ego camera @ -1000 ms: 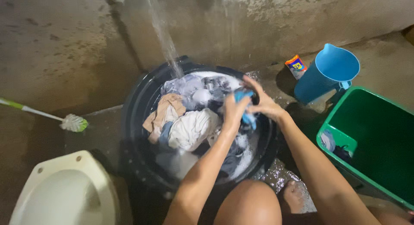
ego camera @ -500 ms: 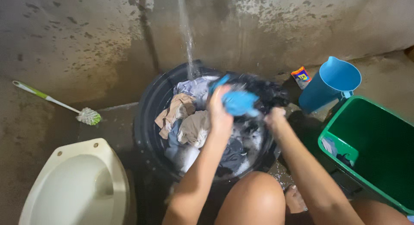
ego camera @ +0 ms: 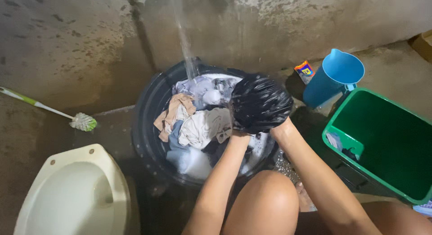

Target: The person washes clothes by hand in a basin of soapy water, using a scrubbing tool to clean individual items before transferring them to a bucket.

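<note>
The concrete wall [ego camera: 67,46] is the largest thing here, grey, rough and stained with dark wet patches, and the floor [ego camera: 396,64] at its foot is of the same bare concrete. At the right stands a green plastic bin [ego camera: 405,122], square with a thick rim, and a few small cloths lie in its near corner. At the lower left is a cream toilet bowl [ego camera: 58,172], smooth and glossy. In the middle stands a round black basin [ego camera: 148,104], full of soapy water and a heap of soaked laundry [ego camera: 198,127] in white, beige and pale blue, and a thin stream of water [ego camera: 183,41] falls into it from above. Over the right part of the basin both hands lift a wet black garment [ego camera: 258,102], bunched into a shiny, wrinkled mass that hangs just above the water. It lies directly in front of the wrists and has no clear long axis. The left hand [ego camera: 240,132] and the right hand [ego camera: 280,127] are buried in the cloth from below, equally near to it; both seem to grip it, but the fingers are hidden, so how far they are closed I cannot tell. A blue plastic jug [ego camera: 335,77] stands near the bin, with a small colourful sachet [ego camera: 305,69] just beside it. A toilet brush [ego camera: 81,121] with a green and white handle lies at the left.
</note>
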